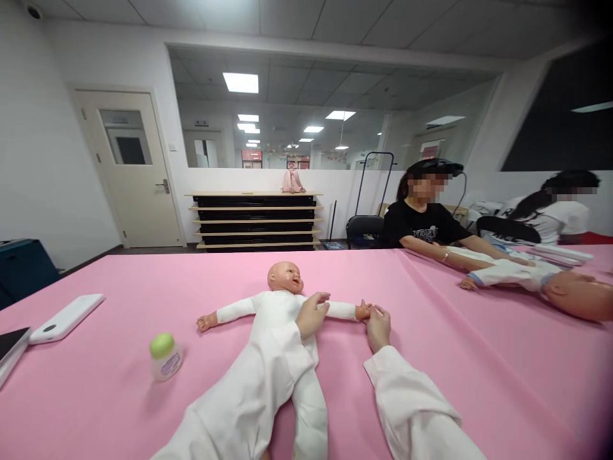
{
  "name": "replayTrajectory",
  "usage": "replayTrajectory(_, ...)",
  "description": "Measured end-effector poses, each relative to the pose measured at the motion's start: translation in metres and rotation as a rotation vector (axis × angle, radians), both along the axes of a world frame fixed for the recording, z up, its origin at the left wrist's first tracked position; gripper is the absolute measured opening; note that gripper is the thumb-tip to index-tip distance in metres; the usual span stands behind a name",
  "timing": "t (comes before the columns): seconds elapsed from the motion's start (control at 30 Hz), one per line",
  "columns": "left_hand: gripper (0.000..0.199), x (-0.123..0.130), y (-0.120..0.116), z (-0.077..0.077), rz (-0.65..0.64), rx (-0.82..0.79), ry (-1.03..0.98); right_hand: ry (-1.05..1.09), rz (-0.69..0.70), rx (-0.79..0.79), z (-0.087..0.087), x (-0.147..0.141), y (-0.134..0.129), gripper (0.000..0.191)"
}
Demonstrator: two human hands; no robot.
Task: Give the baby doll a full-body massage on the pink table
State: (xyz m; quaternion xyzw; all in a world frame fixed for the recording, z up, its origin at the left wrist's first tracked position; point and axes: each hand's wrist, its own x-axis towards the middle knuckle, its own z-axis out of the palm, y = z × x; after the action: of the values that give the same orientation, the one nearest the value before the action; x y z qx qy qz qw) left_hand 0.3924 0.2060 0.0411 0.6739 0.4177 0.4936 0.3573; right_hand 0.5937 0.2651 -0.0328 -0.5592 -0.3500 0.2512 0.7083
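Observation:
A baby doll in white clothing lies on its back on the pink tablecloth, arms spread to both sides. My left hand rests over its chest and shoulder at the upper arm, thumb and fingers a little apart. At the end of that arm, my right hand pinches the doll's small hand between thumb and fingers. White sleeves cover both my forearms. The left sleeve hides part of the doll's body and one leg. A small jar with a green lid stands to the left of the doll.
At the table's left edge lie a white device and a dark-topped object. Across to the right, a seated person in black has arms near a second doll. Another person sits farther right. Shelves stand behind.

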Motion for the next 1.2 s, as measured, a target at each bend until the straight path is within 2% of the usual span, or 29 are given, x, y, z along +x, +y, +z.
replayTrajectory(0.1, 0.03, -0.054, -0.016, 0.004, 0.11, 0.042, 0.015, -0.104, -0.065, -0.088, 0.004, -0.001, -0.005, 0.025)
replayTrajectory(0.17, 0.038, -0.096, -0.028, 0.003, 0.347, 0.076, 0.131, -0.189, -0.074, -0.103, 0.009, -0.005, -0.012, 0.023)
replayTrajectory(0.23, 0.047, -0.136, -0.041, -0.001, 0.722, -0.008, 0.236, -0.265, -0.09, -0.087, 0.016, -0.011, -0.022, 0.027)
replayTrajectory(0.3, 0.052, -0.17, -0.053, -0.009, 0.962, -0.092, 0.256, -0.329, -0.109, -0.055, 0.026, -0.021, -0.031, 0.033)
replayTrajectory(0.37, 0.051, -0.197, -0.063, -0.018, 1.127, -0.18, 0.247, -0.42, -0.091, 0.015, 0.038, -0.039, -0.038, 0.034)
replayTrajectory(0.43, 0.045, -0.216, -0.069, -0.028, 1.206, -0.255, 0.233, -0.531, 0.017, 0.121, 0.055, -0.068, -0.043, 0.032)
replayTrajectory(0.47, 0.04, -0.223, -0.071, -0.033, 1.21, -0.28, 0.224, -0.577, 0.11, 0.172, 0.065, -0.086, -0.044, 0.03)
replayTrajectory(0.57, 0.028, -0.234, -0.066, -0.044, 1.181, -0.308, 0.182, -0.668, 0.534, 0.253, 0.095, -0.15, -0.043, 0.029)
replayTrajectory(0.63, 0.026, -0.236, -0.059, -0.049, 1.162, -0.284, 0.135, -0.719, 0.716, 0.274, 0.11, -0.194, -0.038, 0.025)
replayTrajectory(0.7, 0.027, -0.237, -0.051, -0.051, 1.144, -0.226, 0.082, -0.761, 0.873, 0.286, 0.118, -0.235, -0.031, 0.024)
replayTrajectory(0.83, 0.027, -0.236, -0.04, -0.052, 1.1, -0.062, -0.007, -0.792, 1.006, 0.305, 0.112, -0.301, -0.019, 0.03)
replayTrajectory(0.93, 0.026, -0.232, -0.036, -0.051, 1.02, 0.078, -0.037, -0.801, 1.061, 0.328, 0.101, -0.333, -0.013, 0.03)
replayTrajectory(1.07, 0.028, -0.225, -0.029, -0.05, 0.816, 0.254, -0.112, -0.793, 1.129, 0.363, 0.089, -0.352, -0.008, 0.03)
replayTrajectory(1.2, 0.035, -0.223, -0.014, -0.049, 0.784, 0.17, -0.344, -0.776, 1.173, 0.382, 0.072, -0.356, -0.006, 0.031)
